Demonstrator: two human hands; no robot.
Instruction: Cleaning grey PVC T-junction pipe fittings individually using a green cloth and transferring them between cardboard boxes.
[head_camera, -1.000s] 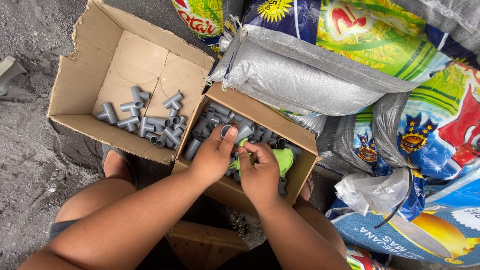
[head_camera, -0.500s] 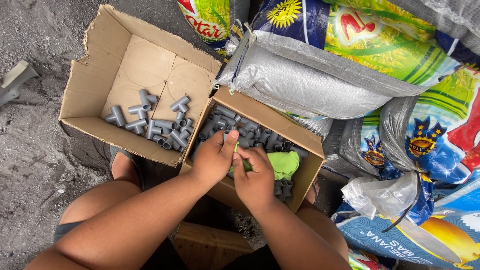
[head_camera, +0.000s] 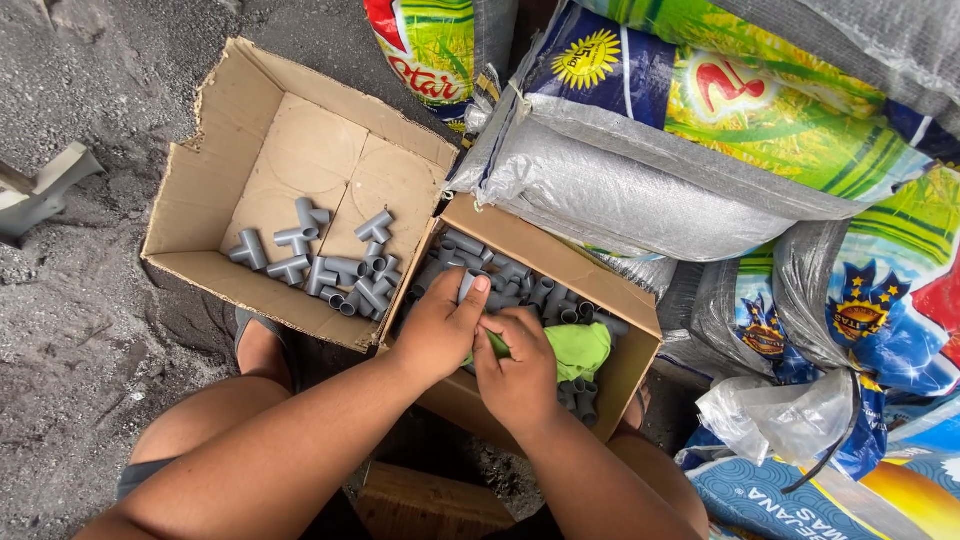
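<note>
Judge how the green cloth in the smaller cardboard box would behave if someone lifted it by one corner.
The green cloth lies crumpled in soft folds over the grey pipe fittings, so it would probably hang limp and floppy. It looks thin, so likely light. The right hand presses on it; it seems unlikely to roll or break.

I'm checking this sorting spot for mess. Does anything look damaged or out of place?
The larger cardboard box has a torn, ragged upper-left corner. A bright green cloth lies among the grey pipe fittings in the smaller box, beside the right hand.
</note>
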